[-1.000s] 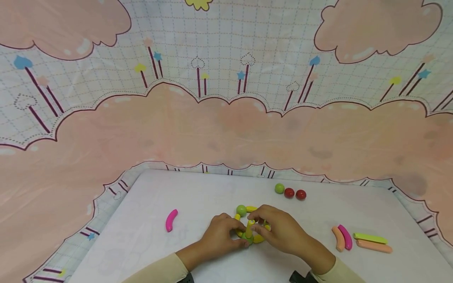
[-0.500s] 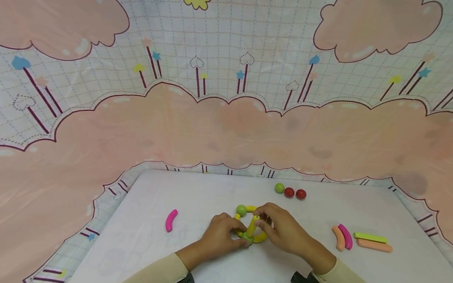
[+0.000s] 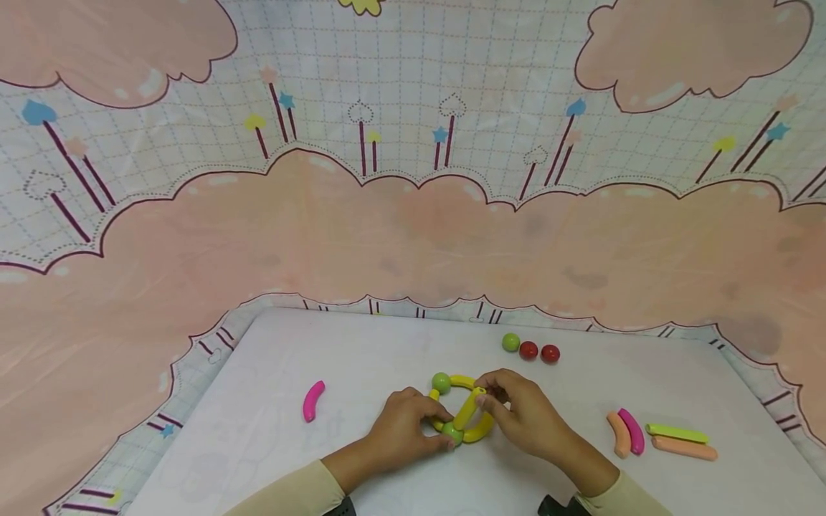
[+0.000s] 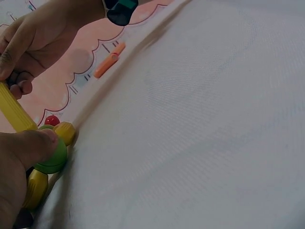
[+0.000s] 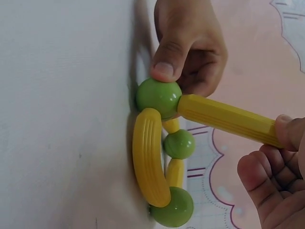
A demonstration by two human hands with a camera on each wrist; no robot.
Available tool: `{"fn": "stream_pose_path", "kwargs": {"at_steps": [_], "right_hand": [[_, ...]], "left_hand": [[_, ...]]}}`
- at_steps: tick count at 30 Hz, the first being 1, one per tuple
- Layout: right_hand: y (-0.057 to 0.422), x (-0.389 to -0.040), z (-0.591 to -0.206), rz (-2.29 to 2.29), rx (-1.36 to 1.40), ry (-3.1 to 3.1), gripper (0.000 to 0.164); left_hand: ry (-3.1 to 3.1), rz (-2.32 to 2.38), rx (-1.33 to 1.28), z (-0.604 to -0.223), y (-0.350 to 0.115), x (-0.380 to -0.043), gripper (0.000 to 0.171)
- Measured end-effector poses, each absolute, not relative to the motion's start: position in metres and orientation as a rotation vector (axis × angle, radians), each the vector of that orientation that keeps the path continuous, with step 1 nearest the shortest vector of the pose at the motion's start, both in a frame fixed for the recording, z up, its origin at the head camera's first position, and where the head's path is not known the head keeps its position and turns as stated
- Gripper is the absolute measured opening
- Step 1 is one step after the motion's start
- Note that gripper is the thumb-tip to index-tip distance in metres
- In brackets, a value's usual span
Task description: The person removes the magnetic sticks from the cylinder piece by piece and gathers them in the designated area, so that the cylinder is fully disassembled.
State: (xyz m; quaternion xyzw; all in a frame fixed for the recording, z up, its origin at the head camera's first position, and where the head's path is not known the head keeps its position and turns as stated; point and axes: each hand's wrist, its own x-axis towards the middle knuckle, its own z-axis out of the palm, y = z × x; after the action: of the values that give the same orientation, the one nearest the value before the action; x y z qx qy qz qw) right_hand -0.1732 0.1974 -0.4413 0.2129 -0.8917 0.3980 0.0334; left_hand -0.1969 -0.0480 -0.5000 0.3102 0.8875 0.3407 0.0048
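A ring of curved yellow rods (image 3: pixel 479 430) and green balls lies on the white table (image 3: pixel 374 344). My left hand (image 3: pixel 403 430) holds the ring's near green ball (image 3: pixel 454 433) with thumb and fingers; in the right wrist view its thumb presses on this green ball (image 5: pixel 157 98). A straight yellow rod (image 3: pixel 467 410) rises from that ball, tilted to the right. My right hand (image 3: pixel 525 416) pinches the rod's upper end. The right wrist view shows the straight rod (image 5: pixel 228 119) touching the ball at its lower end. The ring's far green ball (image 3: pixel 442 383) is in sight; fingers hide its left side.
A green ball (image 3: pixel 510 342) and two red balls (image 3: pixel 528 350) stand at the back. Off to the right lie a curved orange rod (image 3: pixel 618 434), a curved pink rod (image 3: pixel 632 431), a straight lime rod (image 3: pixel 677 433) and a straight orange rod (image 3: pixel 684 448). Another pink rod (image 3: pixel 313 401) lies left.
The straight yellow rod has tilted from nearly upright to a rightward lean. My right hand has shifted slightly right with its upper end. My left hand stays on the near ball.
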Motion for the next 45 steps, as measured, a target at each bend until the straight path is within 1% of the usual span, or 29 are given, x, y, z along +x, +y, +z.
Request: {"fn": "stream_pose_path", "kwargs": {"at_steps": [5, 12, 19, 24, 29, 35, 38, 45], "right_hand": [[0.199, -0.173, -0.443, 1.280, 0.594, -2.742, 0.016], [0.209, -0.177, -0.434, 1.482, 0.398, -2.634, 0.014], [0.225, -0.178, -0.431, 1.338, 0.407, -2.640, 0.011], [0.234, -0.177, -0.430, 1.247, 0.362, -2.656, 0.014], [0.243, -0.176, -0.428, 1.207, 0.346, -2.633, 0.016], [0.258, -0.174, -0.427, 1.151, 0.385, -2.612, 0.014], [0.267, -0.173, -0.425, 1.123, 0.374, -2.675, 0.013], [0.292, -0.171, -0.427, 1.082, 0.391, -2.771, 0.015]], "left_hand": [[2.776, 1.063, 0.966, -0.500, -0.047, -0.197, 0.030], [2.742, 1.068, 0.943, -0.499, -0.047, -0.198, 0.029], [2.744, 1.068, 0.929, -0.500, -0.049, -0.197, 0.029], [2.747, 1.072, 0.938, -0.500, -0.050, -0.197, 0.029], [2.739, 1.081, 0.944, -0.499, -0.050, -0.197, 0.029], [2.761, 1.078, 0.971, -0.499, -0.049, -0.196, 0.030], [2.767, 1.080, 0.974, -0.499, -0.049, -0.196, 0.030], [2.753, 1.083, 0.959, -0.499, -0.050, -0.196, 0.029]]}}
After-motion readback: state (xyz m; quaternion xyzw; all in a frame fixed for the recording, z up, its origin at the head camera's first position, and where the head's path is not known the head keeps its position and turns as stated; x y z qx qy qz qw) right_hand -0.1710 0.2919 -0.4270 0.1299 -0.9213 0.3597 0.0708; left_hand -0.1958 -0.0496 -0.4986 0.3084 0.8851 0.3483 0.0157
